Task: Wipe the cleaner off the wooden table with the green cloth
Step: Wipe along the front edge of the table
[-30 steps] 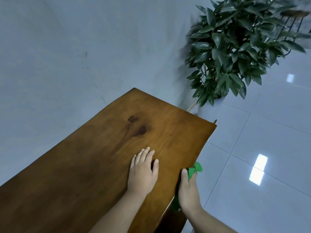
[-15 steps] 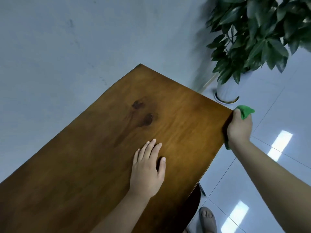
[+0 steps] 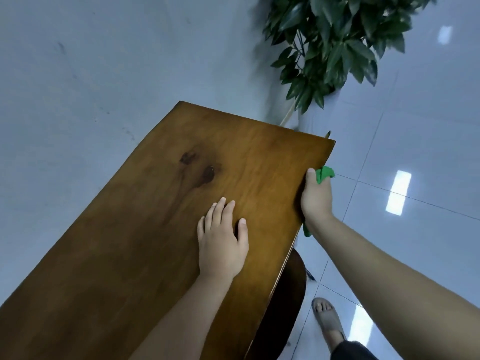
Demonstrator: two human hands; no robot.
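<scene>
The wooden table (image 3: 145, 250) runs from the lower left up to a corner at the right. Two dark knots mark its top near the middle. My left hand (image 3: 220, 242) lies flat on the tabletop, fingers slightly apart, holding nothing. My right hand (image 3: 317, 198) is pressed against the table's right side edge, closed around the green cloth (image 3: 324, 174). The cloth sticks out above my fingers, and a small piece shows below my wrist. No cleaner is visible on the wood.
A potted plant (image 3: 335, 45) with dark leaves stands on the glossy tiled floor beyond the table's far corner. A grey wall runs behind the table. A dark round seat (image 3: 288, 294) sits under the table edge, and my sandalled foot (image 3: 328, 320) is beside it.
My right hand with the cloth slid along the table's side edge from the near part toward the far corner, then came back a little. My left hand stayed flat on the top.
</scene>
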